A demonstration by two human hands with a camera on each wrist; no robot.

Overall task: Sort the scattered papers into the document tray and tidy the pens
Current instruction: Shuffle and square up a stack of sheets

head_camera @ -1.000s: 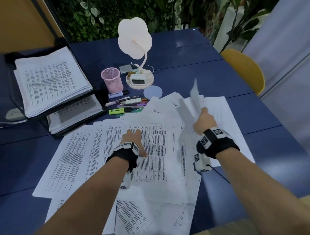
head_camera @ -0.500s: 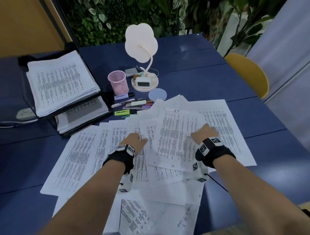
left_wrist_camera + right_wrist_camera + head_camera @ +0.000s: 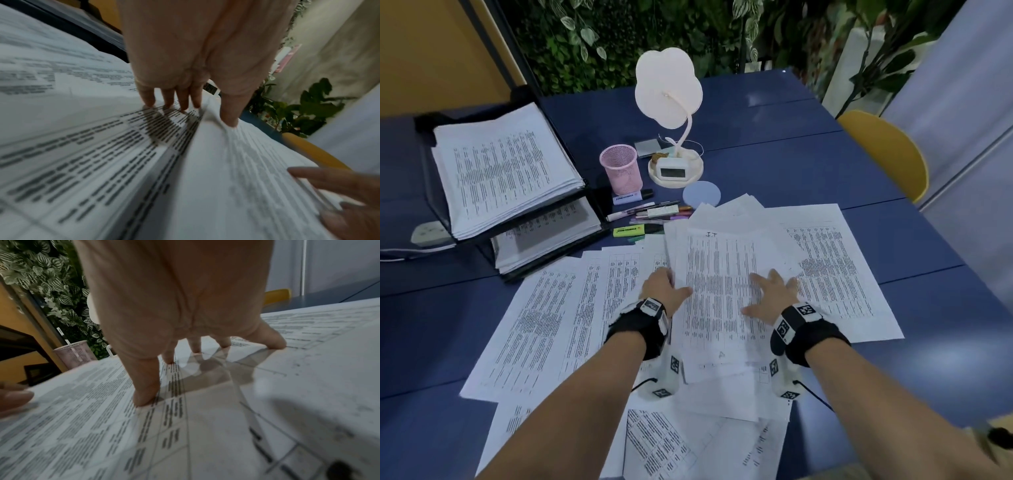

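Note:
Printed sheets (image 3: 544, 325) lie scattered over the blue table. On top of them sits a sheet marked "IT" (image 3: 722, 267), with more sheets under it. My left hand (image 3: 664, 287) is at its left edge: the thumb (image 3: 230, 113) lies on the sheet and the fingers (image 3: 180, 100) touch the paper beside it. My right hand (image 3: 770, 291) presses flat on the sheet's right half, fingers (image 3: 146, 394) spread. The black two-tier document tray (image 3: 592, 209) at the left holds stacked papers. Several pens (image 3: 650, 214) lie loose beside a pink mesh cup (image 3: 618, 168).
A yellow highlighter (image 3: 628, 231) and a white marker (image 3: 626, 198) lie near the pens. Behind them stand a white flower-shaped lamp (image 3: 667, 89) with a small clock (image 3: 671, 171) and a round coaster (image 3: 701, 193). A yellow chair (image 3: 887, 150) stands at the right.
My right hand held a sheet up in the air, then laid it on the pile. Now both hands rest on that sheet, which has shifted left and lies straighter.

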